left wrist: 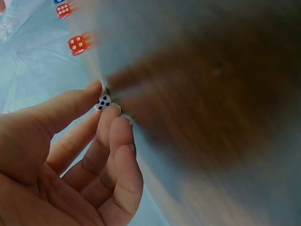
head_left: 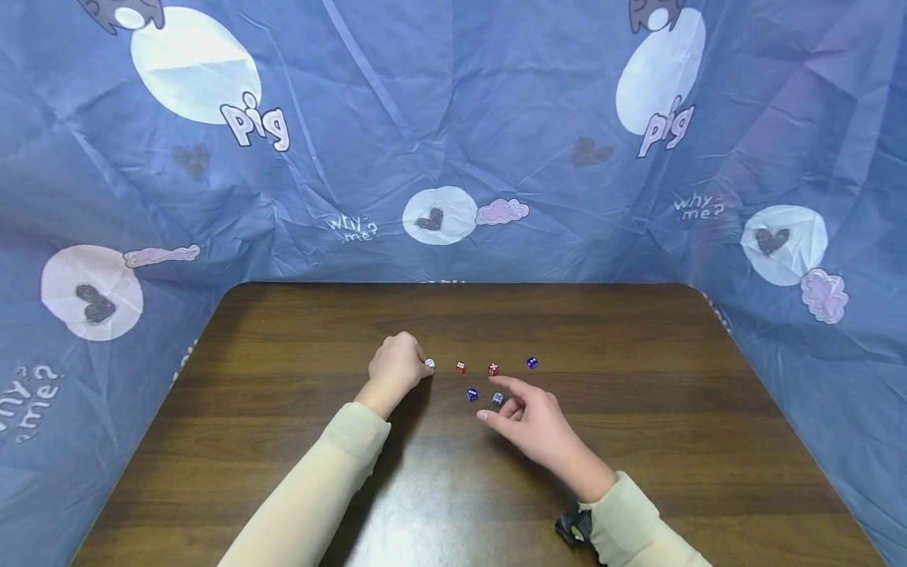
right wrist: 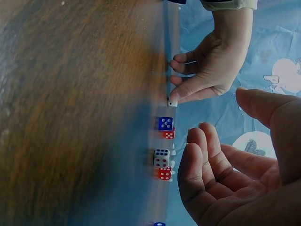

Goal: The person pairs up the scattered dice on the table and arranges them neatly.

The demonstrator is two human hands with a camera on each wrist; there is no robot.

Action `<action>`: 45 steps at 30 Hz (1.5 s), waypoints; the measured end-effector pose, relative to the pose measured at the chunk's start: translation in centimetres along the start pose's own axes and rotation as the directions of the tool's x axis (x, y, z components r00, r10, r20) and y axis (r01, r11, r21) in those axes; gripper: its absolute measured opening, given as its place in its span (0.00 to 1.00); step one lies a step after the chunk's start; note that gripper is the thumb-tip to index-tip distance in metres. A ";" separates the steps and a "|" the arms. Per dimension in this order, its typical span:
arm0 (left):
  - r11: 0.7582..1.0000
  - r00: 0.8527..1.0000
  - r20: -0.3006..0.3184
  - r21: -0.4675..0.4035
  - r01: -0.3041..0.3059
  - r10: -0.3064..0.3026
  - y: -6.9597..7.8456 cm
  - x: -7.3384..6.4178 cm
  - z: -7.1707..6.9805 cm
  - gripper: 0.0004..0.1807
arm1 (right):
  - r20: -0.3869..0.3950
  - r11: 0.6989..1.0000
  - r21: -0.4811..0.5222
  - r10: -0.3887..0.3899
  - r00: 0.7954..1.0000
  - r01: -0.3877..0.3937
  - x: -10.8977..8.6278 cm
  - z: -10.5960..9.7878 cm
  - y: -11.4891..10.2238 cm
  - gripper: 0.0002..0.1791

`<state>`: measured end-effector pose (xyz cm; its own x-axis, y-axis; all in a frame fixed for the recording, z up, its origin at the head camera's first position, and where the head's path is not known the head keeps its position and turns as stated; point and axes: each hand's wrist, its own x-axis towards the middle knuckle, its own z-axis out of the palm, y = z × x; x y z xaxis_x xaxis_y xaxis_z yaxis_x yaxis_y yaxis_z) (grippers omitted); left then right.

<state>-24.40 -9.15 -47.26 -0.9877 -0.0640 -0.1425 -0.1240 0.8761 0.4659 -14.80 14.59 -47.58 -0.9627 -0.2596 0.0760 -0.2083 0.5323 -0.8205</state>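
Left hand pinches white die; right hand spread beside grey die.

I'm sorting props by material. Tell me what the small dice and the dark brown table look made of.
The small white die with blue pips, pinched by the left hand, looks like hard glossy plastic: crisp edges, painted pips. The dark brown table shows streaked wood grain with a soft sheen; it may be varnished wood or laminate.

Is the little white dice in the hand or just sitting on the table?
In the hand: the left hand pinches the white die against the table.
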 end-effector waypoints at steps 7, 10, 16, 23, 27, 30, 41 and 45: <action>1.000 1.000 0.014 0.011 0.000 0.000 0.1 -0.1 -0.1 0.04 | -0.010 1.000 -0.014 0.022 1.000 -0.023 -0.1 0.0 0.1 0.30; 1.000 0.999 0.032 0.011 -0.004 0.003 0.1 -0.1 -0.2 0.03 | -0.003 1.000 -0.014 0.025 1.000 -0.025 -0.1 0.0 0.1 0.30; 0.999 0.997 0.064 -0.008 -0.033 0.033 0.2 -0.4 -0.3 0.04 | 0.009 1.000 -0.006 0.023 1.000 -0.023 -0.1 -0.1 0.0 0.31; 0.991 0.984 0.150 -0.109 -0.084 0.100 -0.1 -1.4 -0.5 0.06 | 0.027 1.000 0.008 0.004 1.000 -0.004 -0.1 0.2 0.1 0.30; 0.984 0.977 0.166 -0.140 -0.114 0.136 -0.3 -2.1 -0.6 0.09 | 0.027 1.000 -0.001 -0.007 1.000 0.007 0.0 0.4 0.0 0.30; 0.980 0.971 0.176 -0.149 -0.134 0.159 -0.5 -2.6 -0.6 0.10 | 0.027 1.000 0.000 -0.013 1.000 0.013 0.0 0.6 0.1 0.28; 0.971 0.961 0.184 -0.161 -0.178 0.207 -0.5 -4.7 0.2 0.10 | 0.044 1.000 0.021 -0.014 0.999 0.013 -0.2 1.2 0.5 0.24; 0.967 0.956 0.183 -0.156 -0.203 0.230 -0.3 -5.8 0.5 0.11 | 0.060 1.000 0.011 -0.013 0.998 0.013 -0.2 1.5 0.6 0.23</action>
<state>-18.63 -8.80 -46.97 -0.9552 0.2279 -0.1887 0.0658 0.7854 0.6155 -14.45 13.79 -48.95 -0.9478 -0.3146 0.0528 -0.2187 0.5204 -0.8255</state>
